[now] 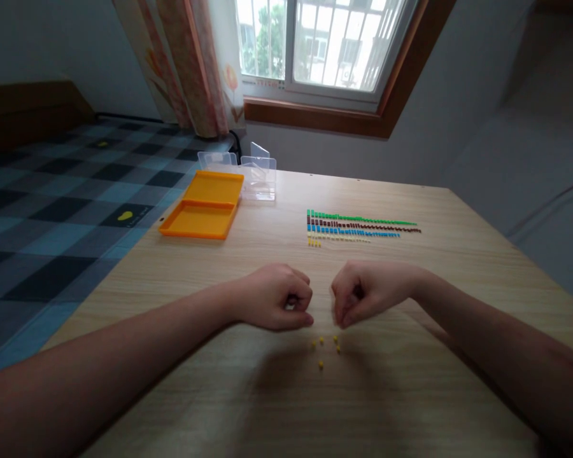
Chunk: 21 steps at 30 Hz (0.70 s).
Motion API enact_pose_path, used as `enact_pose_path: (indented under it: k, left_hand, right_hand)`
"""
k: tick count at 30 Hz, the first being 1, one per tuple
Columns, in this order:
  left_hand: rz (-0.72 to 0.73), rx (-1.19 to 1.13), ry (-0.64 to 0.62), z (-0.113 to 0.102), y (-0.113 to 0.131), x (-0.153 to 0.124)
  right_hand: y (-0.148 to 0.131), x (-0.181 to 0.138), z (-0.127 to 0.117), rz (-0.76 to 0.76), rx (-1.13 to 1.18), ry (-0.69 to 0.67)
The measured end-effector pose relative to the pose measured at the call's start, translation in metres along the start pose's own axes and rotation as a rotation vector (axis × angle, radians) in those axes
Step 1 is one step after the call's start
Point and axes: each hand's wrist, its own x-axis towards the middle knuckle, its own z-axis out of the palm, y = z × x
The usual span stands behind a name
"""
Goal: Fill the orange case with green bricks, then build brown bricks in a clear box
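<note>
Hovering left hand: above the pale wood-grain desk, fingers curled in, thumb tip close to the forefinger; whether it grips anything cannot be told.
Right hand: facing the left across a narrow gap, fingers bent down and drawn to the thumb; any contents are hidden.
Loose yellow pieces: five small bits scattered on the desk, just nearer than the fingertips; too small to tell which way each points.
Rows: beyond the hands, small green pieces, brown pieces, blue pieces, cream pieces and lined-up yellow pieces, far to near; each line runs left to right, left ends level, yellow shortest.
Orange plastic box: rectangular, open, left of the rows, by the desk's left edge.
Clear plastic boxes: behind the orange one.
Edges: checked bed along the left; plain wood stretches from the rows to the right edge.
Lettering: beside a yellow heart on the bed, too small to read.
</note>
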Motion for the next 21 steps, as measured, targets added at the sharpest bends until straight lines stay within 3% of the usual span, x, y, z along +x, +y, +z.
enact_pose_path:
  k: [16,21]
  left_hand:
    - [0.007,0.0,0.013,0.0,0.0,-0.001]
    - [0.007,-0.011,0.009,-0.001,-0.001,0.0]
  right_hand:
    - [-0.027,0.007,0.021,-0.055,-0.261,0.007]
    - [-0.044,0.002,0.022,0.003,-0.557,0.03]
